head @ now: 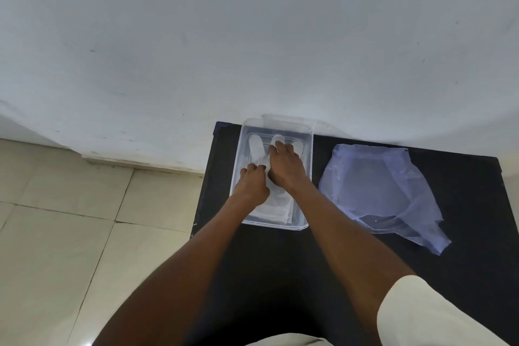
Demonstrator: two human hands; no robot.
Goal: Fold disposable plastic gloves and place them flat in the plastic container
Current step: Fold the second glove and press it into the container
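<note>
A clear plastic container [238, 174] stands on the black table [421, 247] near the wall. White translucent gloves [256, 149] lie flat inside it, fingers pointing toward the wall. Both my hands are inside the container. My left hand [251, 185] has its fingers curled on the glove near the middle. My right hand [285, 166] lies on top of the gloves, its fingertips pinching a glove finger at the far end. The cuff end of the stack [278, 212] shows below my wrists.
A crumpled clear plastic bag [384, 194] lies on the table to the right of the container. The container's lid [289, 121] leans against the white wall behind it. Tiled floor [70, 219] lies left of the table's edge.
</note>
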